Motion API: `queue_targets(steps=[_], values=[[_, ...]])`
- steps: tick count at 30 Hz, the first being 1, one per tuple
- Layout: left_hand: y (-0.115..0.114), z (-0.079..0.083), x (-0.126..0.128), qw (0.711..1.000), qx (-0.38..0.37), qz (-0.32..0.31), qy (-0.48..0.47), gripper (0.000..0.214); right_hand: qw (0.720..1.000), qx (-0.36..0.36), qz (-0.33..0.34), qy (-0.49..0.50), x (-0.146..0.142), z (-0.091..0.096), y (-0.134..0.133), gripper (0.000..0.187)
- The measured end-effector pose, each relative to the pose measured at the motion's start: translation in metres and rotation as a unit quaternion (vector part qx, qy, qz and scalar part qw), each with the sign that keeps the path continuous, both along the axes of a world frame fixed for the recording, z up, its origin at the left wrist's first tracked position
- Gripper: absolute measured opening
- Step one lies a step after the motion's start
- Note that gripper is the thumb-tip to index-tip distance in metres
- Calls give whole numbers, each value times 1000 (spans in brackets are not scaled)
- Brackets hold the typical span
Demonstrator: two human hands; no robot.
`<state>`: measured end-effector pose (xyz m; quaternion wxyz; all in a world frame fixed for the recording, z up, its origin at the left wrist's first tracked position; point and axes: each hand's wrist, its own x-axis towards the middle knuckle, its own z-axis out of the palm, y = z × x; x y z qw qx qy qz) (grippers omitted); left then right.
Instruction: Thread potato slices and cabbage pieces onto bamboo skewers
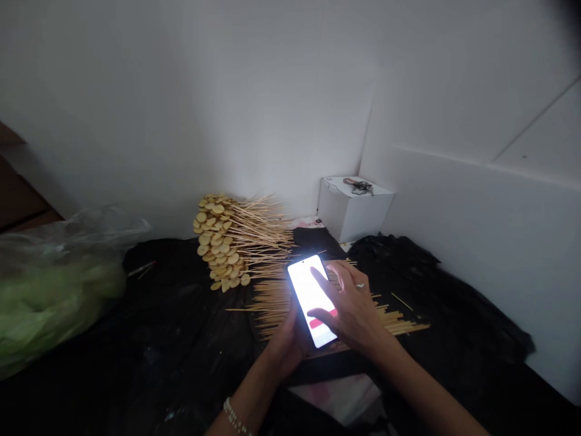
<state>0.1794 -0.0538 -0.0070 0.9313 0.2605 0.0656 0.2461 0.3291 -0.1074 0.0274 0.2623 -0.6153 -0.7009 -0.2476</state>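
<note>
A smartphone (305, 284) with a bright white screen and a red bar low on it lies tilted in my left hand (287, 350), which holds it from below; most of those fingers are hidden behind it. Over the screen hovers my right hand (356, 309), thumb and index finger spread apart, a ring on one finger. Whether a fingertip touches the glass I cannot tell. Beneath and beyond the phone lie many thin wooden skewers (272, 297). To the upper left, a stack of skewers carries round pale yellow slices (220, 242) at their ends.
A white box (358, 212) stands in the corner with a small dark tangled item (359, 185) on top. Black plastic sheeting (181, 339) covers the surface. At left is a clear plastic bag (54, 290) with pale green contents. White walls close off the back and right.
</note>
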Motion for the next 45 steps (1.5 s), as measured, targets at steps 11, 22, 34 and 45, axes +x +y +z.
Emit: queue_targets(steps=[11,22,34,45], values=[[2,-6,1,999,21,-24,12,59,998,31,-30,36,6,-5,-5,71],[2,-15,2,1000,12,-1,17,58,999,29,-26,25,2,-6,-5,72],[-3,-8,2,1000,16,-16,18,58,999,29,-8,-23,-5,-9,-2,70],[-3,8,2,999,25,20,-7,55,999,32,2,-17,-6,-11,-4,67]])
